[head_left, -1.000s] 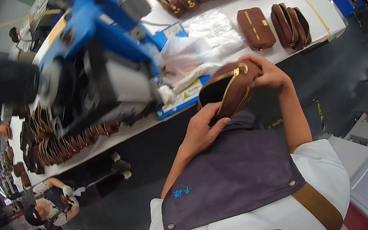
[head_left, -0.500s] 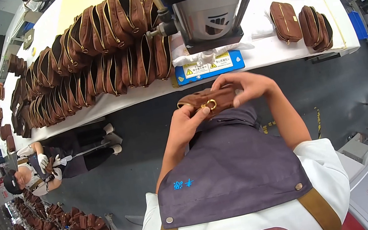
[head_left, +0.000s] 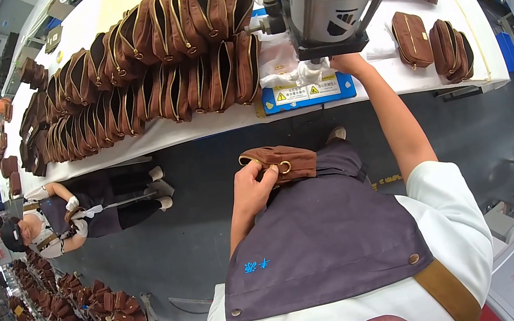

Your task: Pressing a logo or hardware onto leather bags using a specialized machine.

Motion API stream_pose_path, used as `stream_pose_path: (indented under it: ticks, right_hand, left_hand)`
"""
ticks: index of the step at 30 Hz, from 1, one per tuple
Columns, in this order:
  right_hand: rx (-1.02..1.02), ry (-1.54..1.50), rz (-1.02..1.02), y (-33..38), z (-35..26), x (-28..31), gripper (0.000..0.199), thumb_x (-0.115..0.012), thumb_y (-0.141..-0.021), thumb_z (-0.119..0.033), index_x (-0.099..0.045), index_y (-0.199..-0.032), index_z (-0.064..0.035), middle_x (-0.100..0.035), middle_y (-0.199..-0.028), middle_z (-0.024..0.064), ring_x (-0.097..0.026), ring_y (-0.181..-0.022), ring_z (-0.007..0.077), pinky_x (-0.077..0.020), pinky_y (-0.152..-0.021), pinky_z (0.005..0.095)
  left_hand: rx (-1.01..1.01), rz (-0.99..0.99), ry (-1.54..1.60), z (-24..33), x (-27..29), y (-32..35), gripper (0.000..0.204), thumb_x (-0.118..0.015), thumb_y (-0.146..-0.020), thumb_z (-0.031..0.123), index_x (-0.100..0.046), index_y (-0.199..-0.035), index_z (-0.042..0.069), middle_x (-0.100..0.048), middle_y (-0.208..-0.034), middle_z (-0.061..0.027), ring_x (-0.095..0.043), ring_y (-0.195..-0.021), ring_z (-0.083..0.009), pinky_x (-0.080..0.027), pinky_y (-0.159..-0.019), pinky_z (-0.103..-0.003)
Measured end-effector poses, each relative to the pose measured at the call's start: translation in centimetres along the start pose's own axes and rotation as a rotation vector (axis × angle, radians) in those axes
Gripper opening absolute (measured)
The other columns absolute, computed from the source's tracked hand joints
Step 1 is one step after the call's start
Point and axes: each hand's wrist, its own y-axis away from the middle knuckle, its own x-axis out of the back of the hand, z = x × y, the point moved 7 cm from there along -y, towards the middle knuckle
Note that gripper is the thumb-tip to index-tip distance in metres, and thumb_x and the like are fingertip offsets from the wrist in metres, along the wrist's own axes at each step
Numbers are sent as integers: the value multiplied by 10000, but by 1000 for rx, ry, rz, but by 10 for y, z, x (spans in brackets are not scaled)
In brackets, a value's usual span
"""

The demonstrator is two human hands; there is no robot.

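Note:
My left hand [head_left: 252,187] grips a brown zip pouch [head_left: 294,157] with a gold ring on its side, held before my apron at waist height. The thumb and fingers pinch the pouch at its left end, next to the ring. Stretched over the table, my right hand [head_left: 348,64] is at the foot of a press machine [head_left: 328,11] with a silver cylinder. Its fingers are mostly hidden by the machine and a crumpled white cloth [head_left: 304,74]. Beneath them lies the press's blue base [head_left: 307,94] with warning labels.
Two long rows of open brown pouches [head_left: 174,93] stand left of the press. More pouches [head_left: 412,39] are at the table's right end. On the left a person [head_left: 66,216] in an apron and gloves stands near racks hung with brown goods [head_left: 93,317].
My right hand has let go of the pouch and moved forward to the press. The left hand keeps the pouch, now slightly lower and further left.

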Motion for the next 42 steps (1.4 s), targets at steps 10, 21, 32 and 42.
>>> stream_pose_path:
  ticks: [10, 21, 32, 42]
  right_hand:
    - [140, -49, 39, -3, -14, 43, 314, -700, -742, -120, -654, -1044, -47, -671, -1008, 189, -631, -960, 329, -491, -855, 369]
    - [94, -1183, 413, -64, -74, 275, 252, -601, -918, -69, -635, -1143, 38, -665, -864, 26, -581, -701, 46, -480, -632, 176]
    - [484, -680, 255, -163, -183, 378, 264, -612, -928, -111, -662, -1180, -49, -683, -1064, 40, -613, -976, 99, -476, -912, 236]
    - [486, -240, 403, -169, -195, 374, 162, -658, -892, -108, -732, -1032, -70, -697, -957, 33, -639, -867, 101, -502, -790, 224]
  left_hand:
    - [-431, 28, -122, 85, -21, -44, 221, -705, -792, 170, -636, -797, -40, -614, -726, -96, -528, -578, -170, -432, -553, -314]
    - [-642, 136, -125, 80, -25, -96, 231, -737, -785, 197, -632, -761, -7, -591, -734, -112, -550, -649, -230, -440, -602, -337]
    - [-504, 318, -111, 75, -30, -84, 299, -774, -767, 232, -563, -880, 52, -586, -780, -80, -583, -729, -256, -476, -658, -364]
    - [-695, 415, -181, 90, -25, -72, 260, -779, -735, 178, -609, -909, 86, -637, -797, -57, -592, -669, -247, -482, -617, -355]
